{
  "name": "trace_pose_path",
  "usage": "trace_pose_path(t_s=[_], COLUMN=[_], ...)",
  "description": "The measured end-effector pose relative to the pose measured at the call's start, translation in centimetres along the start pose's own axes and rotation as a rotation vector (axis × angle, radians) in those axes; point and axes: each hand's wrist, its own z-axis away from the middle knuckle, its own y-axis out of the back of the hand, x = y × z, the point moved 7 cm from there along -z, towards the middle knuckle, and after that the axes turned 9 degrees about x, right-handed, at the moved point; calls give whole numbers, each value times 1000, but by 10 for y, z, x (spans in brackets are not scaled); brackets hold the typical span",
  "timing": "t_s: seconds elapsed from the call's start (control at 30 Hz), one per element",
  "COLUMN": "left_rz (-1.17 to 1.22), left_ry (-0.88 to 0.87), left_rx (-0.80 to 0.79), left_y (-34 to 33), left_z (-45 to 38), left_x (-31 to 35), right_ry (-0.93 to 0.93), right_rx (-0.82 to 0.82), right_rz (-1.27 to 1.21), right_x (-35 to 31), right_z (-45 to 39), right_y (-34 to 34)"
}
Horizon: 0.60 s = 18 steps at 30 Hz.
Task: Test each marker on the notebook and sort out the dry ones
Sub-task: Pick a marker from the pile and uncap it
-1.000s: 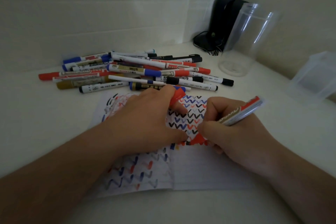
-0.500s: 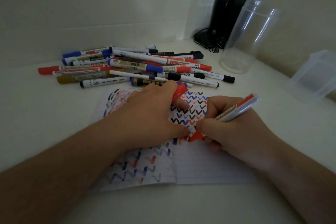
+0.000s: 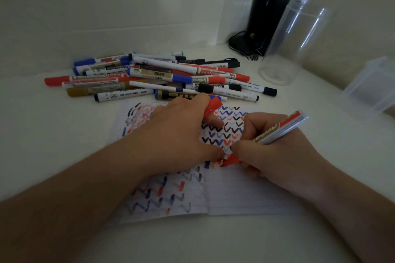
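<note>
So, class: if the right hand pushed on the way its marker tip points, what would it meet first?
The right hand aims its red marker down and leftward, so the notebook page comes first, probably already touching; then likely the left hand.

Marker pile [image 3: 158,77] (behind notebook [image 3: 245,194])

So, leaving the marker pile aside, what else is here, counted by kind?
Clear containers: 2
Notebook: 1
Held marker: 1
Red cap: 1
Black device: 1
Total: 6
</note>
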Motion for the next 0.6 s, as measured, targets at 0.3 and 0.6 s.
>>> trace_pose_path(t_s=[0.3,0.6], left_rz=[2,-2], left_ry=[-2,6], left_rx=[-2,11], left_y=[0,-2], left_z=[0,-1], left_x=[1,-4], right_ry=[26,27], right_rx=[13,-14], right_rz=[8,6], right_x=[2,4], right_z=[-1,-2], right_y=[0,0])
